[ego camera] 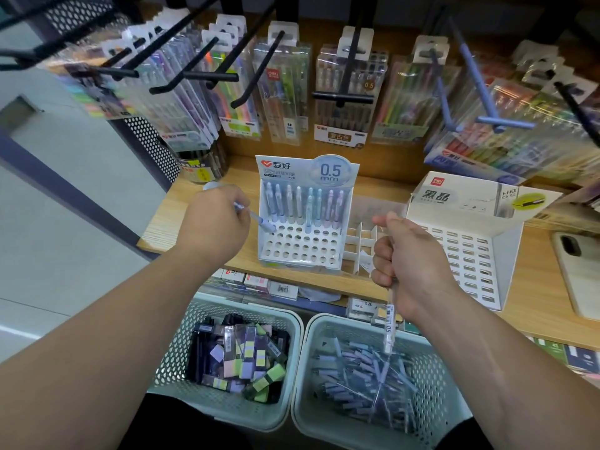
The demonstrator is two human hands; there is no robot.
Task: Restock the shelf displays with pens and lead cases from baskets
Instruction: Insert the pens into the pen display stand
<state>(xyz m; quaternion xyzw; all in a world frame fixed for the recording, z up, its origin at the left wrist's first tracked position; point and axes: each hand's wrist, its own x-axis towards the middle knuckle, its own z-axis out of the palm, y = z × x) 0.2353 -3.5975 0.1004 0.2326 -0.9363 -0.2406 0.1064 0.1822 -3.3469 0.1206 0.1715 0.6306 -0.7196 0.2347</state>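
White pen stand (pixel 302 245), mid-shelf near the front edge: "爱好" beside a red heart, and "0.5 mm" in a round badge. Lead-case box (pixel 467 235), toward the shelf's right end: red "deli" mark, "黑晶", "HB 0.5". Clear pen (pixel 389 323): "0.5" under a barcode. Hanging pack (pixel 347 92) above: "复古色" and "0.5".
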